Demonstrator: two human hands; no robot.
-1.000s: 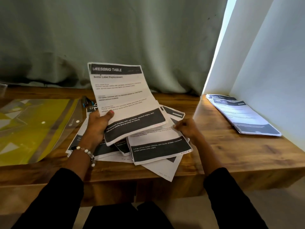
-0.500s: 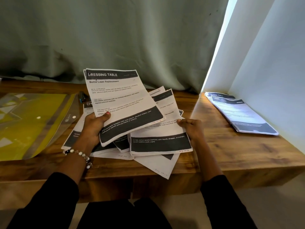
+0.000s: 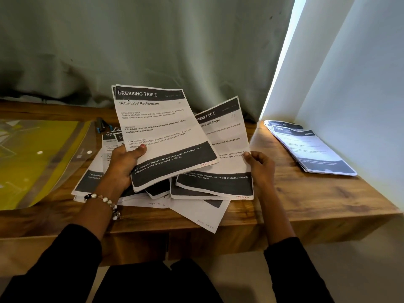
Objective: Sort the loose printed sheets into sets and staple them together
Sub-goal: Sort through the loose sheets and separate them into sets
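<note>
**Two sheets up, rest of pile on desk**

L hand [image 3: 122, 165] grips the "Bottle Label Replacement" sheet [image 3: 161, 132], thumb on its face, tilted above the loose pile [image 3: 196, 213] on the wooden desk [image 3: 317, 200]. R hand [image 3: 261, 169] pinches a second sheet [image 3: 227, 149] by its right edge. Sorted stack [image 3: 310, 149] lies far right by the wall; stapler [image 3: 101, 125] behind pile, next to yellow folder [image 3: 32, 158].

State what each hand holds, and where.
Left hand grips the Bottle Label Replacement sheets at their left edge; right hand pinches the dropper sheet at its right edge.
</note>
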